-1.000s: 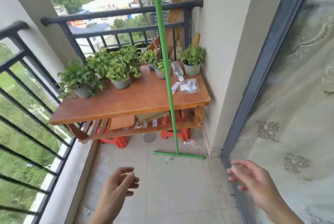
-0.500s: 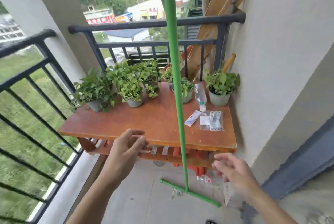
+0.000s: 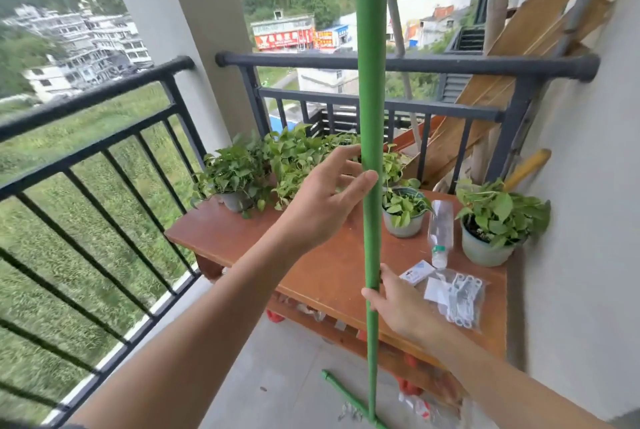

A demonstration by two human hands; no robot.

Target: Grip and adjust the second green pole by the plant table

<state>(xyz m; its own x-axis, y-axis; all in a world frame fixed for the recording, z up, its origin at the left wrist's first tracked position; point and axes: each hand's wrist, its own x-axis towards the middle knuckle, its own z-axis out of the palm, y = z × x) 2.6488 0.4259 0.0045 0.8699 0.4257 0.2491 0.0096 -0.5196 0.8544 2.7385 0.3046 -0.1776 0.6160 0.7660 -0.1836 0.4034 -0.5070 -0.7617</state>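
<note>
the green pole (image 3: 371, 137) stands up straight in front of the table (image 3: 332, 266). the right hand (image 3: 398, 304) has its thumb and fingers curled around the pole low down. the left hand (image 3: 323, 200) is higher, fingers spread wide, thumb tip touching the pole.

pole: green pole (image 3: 371, 117), long, thin, smooth, plain colour
pose: upright, near vertical, top runs out of view above
base: joins green crossbar (image 3: 349, 401) lying on the floor tiles, T-shaped foot
place: on the balcony, just in front of the wooden table's front edge
contact: gripped low down, touched higher up
</note>
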